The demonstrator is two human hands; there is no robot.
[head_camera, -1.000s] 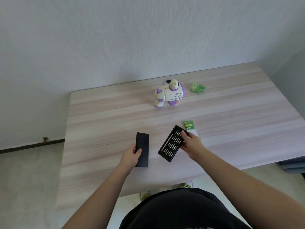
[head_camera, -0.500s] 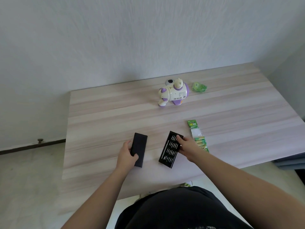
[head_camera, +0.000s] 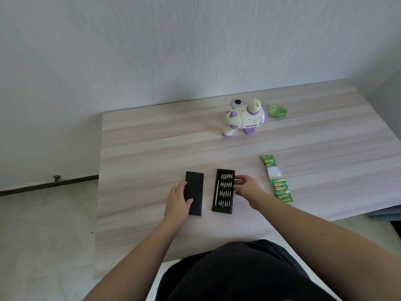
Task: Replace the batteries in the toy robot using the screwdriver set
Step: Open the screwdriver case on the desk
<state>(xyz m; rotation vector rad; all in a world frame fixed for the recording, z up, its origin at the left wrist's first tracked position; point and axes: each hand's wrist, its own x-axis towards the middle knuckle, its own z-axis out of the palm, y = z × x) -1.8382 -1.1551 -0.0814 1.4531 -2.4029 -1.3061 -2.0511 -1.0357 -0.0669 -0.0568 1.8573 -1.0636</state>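
Left hand (head_camera: 178, 200) low, thumb and fingers curled round black sleeve (head_camera: 194, 193) edge, forearm reaching up-right. Right hand (head_camera: 246, 187) fingers extended, fingertips at tray (head_camera: 223, 191) right edge, forearm stretching up-left.

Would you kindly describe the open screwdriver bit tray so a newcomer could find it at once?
On the wooden table, look near the front edge, between the person's hands. The bit tray lies beside a plain black cover; only the tray shows rows of silver bits.
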